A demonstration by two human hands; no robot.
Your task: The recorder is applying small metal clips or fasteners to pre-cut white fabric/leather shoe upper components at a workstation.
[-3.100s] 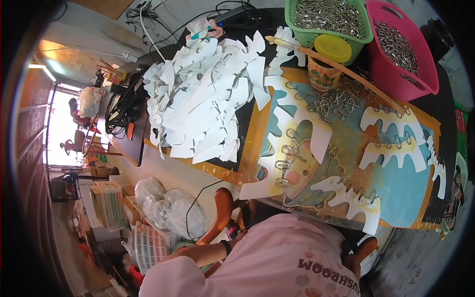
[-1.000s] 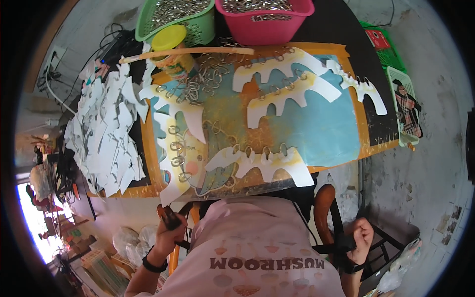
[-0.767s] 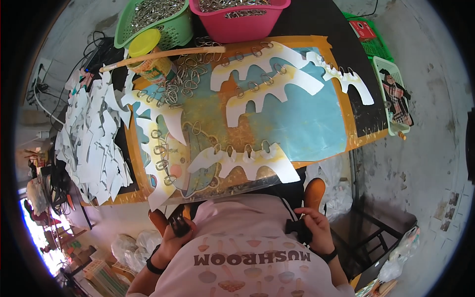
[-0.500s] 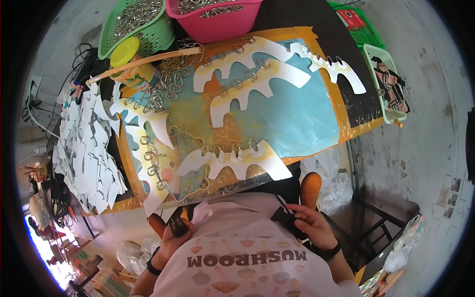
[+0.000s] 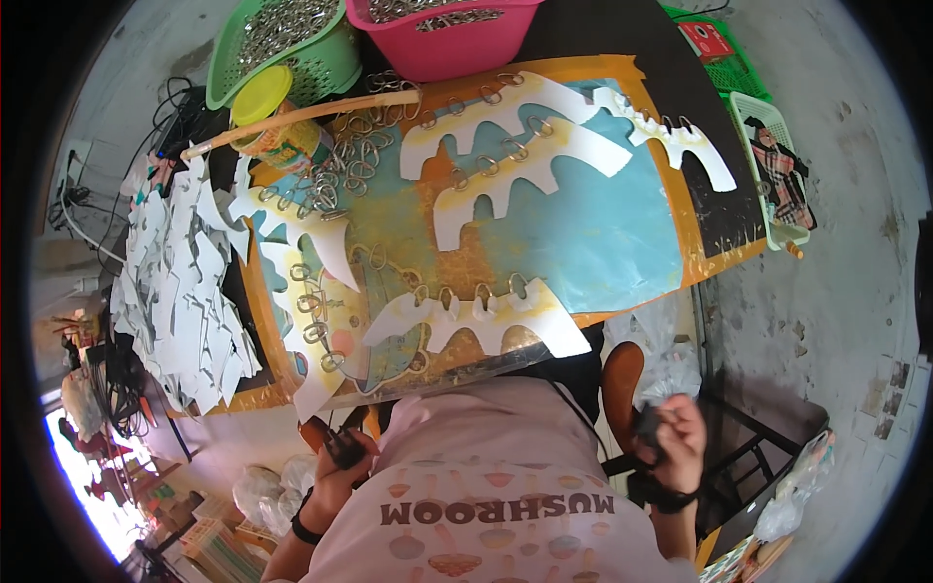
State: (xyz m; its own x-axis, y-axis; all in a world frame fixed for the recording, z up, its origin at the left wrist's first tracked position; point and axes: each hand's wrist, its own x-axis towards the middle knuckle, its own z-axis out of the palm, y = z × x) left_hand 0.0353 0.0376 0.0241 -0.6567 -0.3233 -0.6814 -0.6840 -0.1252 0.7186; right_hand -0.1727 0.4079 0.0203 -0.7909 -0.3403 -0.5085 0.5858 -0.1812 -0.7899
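At the lower left, my left hand (image 5: 335,483) is closed round a small black object (image 5: 343,449), beside my shirt and below the table edge. My right hand (image 5: 684,449), slightly blurred, is raised off to the right with its fingers curled round a small black block (image 5: 648,432). Neither hand touches the table. Nearest to them lies a scalloped white piece (image 5: 559,325) with several metal rings along its yellowed edge. Similar ringed pieces (image 5: 466,209) lie farther back and at the left side of the blue sheet (image 5: 593,243).
Loose metal rings (image 5: 360,155) lie by a yellow-lidded jar (image 5: 292,141) with a wooden stick (image 5: 311,112) across it. Green (image 5: 321,78) and pink baskets (image 5: 447,49) of metal parts stand behind. White scraps (image 5: 180,291) heap at left; a pale basket (image 5: 768,175) sits right.
My right hand has moved right, away from my shirt, carrying the black block. My left hand stays near my shirt. The whole view has shifted slightly.
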